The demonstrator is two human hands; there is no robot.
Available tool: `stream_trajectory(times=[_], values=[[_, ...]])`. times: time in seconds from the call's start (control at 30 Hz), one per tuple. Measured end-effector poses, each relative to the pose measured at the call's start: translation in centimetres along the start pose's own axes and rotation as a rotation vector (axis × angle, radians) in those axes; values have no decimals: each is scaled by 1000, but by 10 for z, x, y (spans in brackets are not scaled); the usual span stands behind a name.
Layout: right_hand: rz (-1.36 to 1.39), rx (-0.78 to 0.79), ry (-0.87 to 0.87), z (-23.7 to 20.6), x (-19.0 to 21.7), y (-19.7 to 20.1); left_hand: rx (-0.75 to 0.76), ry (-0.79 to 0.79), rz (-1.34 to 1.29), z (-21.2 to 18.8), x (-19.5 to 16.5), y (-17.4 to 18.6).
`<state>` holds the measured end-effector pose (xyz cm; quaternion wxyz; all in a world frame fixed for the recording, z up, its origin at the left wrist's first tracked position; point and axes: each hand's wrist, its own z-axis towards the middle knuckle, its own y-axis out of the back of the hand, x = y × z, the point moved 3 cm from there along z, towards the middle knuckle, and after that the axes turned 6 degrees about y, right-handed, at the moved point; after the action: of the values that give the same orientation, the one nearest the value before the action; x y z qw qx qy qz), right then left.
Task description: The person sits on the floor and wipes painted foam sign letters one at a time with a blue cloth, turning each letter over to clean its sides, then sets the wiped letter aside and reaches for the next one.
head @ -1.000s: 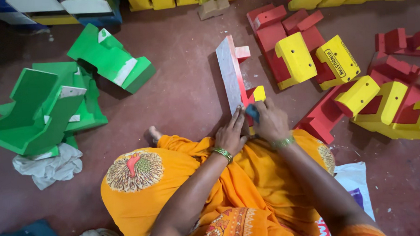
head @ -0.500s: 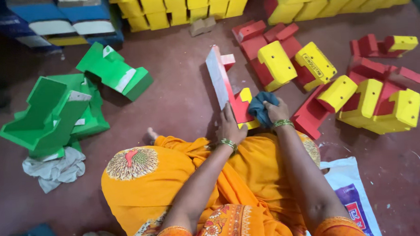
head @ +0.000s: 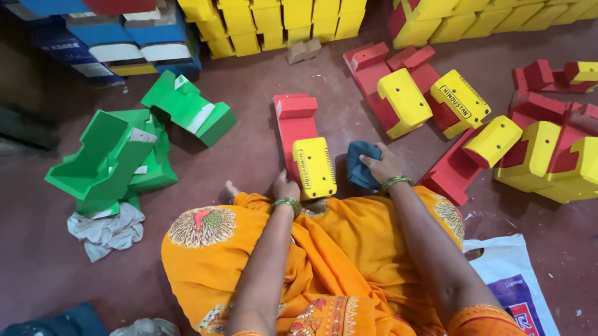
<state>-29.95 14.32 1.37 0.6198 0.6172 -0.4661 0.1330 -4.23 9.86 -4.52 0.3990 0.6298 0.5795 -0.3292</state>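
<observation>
On the far left we see blue boxes point(head: 109, 42) stacked against the wall, white panels on their faces, and nearer a heap of green blocks point(head: 123, 154) with a crumpled white rag point(head: 107, 231) beside them on the floor point(head: 245, 143).

Our left hand point(head: 286, 188) rests closed against the near left edge of the red and yellow block point(head: 305, 144), which lies flat on the floor just beyond our knees, its red length running away from us and its yellow end nearest. A printed label runs down the side of that yellow end.

Our right hand point(head: 380, 166) is curled around a dark blue cloth point(head: 360, 166), pressed to the floor just right of the yellow end. To wipe well, we judge we should keep the left hand firm on the block so it cannot slide, and draw the cloth along each face, working from the yellow end outward and turning the cloth to a clean side.

Farther right lie more red and yellow blocks point(head: 436, 100), one yellow face bearing a black printed label. Rows of yellow blocks point(head: 267, 20) line the far wall. At the near right a white plastic bag point(head: 515, 280) with purple and red print lies flat beside our orange dress point(head: 355, 252).
</observation>
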Motion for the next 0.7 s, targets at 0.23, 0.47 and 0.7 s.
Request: stream_trajectory(times=[0.23, 0.47, 0.7], values=[[-5, -15, 20, 3, 0, 5, -382, -43, -22, 1, -14, 28], [-124, -114, 361, -6, 15, -1, -140, -117, 235, -25, -25, 16], [-400, -238, 1002, -43, 87, -46, -106, -204, 329, -3, 0, 9]])
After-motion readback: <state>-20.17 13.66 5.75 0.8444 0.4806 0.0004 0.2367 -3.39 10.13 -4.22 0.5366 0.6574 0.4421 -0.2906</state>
